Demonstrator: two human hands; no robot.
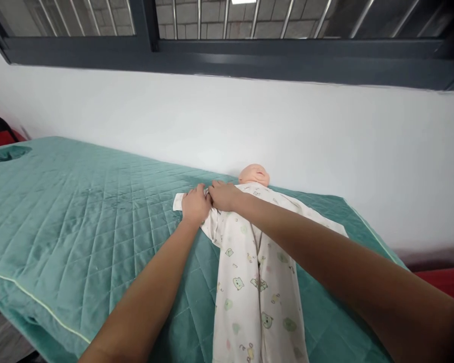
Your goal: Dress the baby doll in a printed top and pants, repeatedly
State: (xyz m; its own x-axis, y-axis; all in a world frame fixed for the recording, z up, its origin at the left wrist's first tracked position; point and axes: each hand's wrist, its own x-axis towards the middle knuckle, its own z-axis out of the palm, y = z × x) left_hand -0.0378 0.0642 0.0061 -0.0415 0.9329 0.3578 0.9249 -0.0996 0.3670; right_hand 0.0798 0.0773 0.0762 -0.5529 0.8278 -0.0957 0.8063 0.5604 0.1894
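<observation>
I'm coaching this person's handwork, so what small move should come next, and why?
Probably ease the left hand outward toward the white cuff, smoothing the sleeve, while the right hand steadies the cloth nearer the doll's head. Both hands are on that side, where the cloth is creased below them, whereas the opposite sleeve lies stretched out.
</observation>
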